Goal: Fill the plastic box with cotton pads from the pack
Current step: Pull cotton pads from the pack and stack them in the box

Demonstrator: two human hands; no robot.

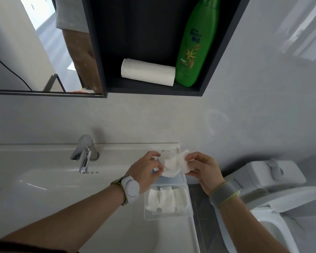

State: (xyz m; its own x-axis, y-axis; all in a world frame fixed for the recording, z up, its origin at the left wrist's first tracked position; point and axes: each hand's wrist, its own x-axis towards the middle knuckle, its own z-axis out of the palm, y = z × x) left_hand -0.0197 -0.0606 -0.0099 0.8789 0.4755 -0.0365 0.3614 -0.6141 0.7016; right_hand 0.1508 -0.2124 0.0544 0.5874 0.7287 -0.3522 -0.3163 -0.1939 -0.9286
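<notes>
A clear plastic box (189, 212) stands on the right end of the sink ledge, with several white cotton pads (165, 199) lying inside it. Its lid (179, 180) is folded open at the far side. Just above the box, my left hand (146, 173) grips the pack of cotton pads (169, 168), whose plastic shows blue at the bottom. My right hand (202, 169) pinches a few white cotton pads (183, 160) at the mouth of the pack. Both hands hover over the box's far edge.
A white sink (44, 179) with a chrome tap (85, 154) fills the left. A white toilet (274, 189) stands at the right. Above, a dark wall shelf (153, 88) holds a paper roll (148, 72) and a green bottle (195, 42); a mirror (35, 52) hangs left.
</notes>
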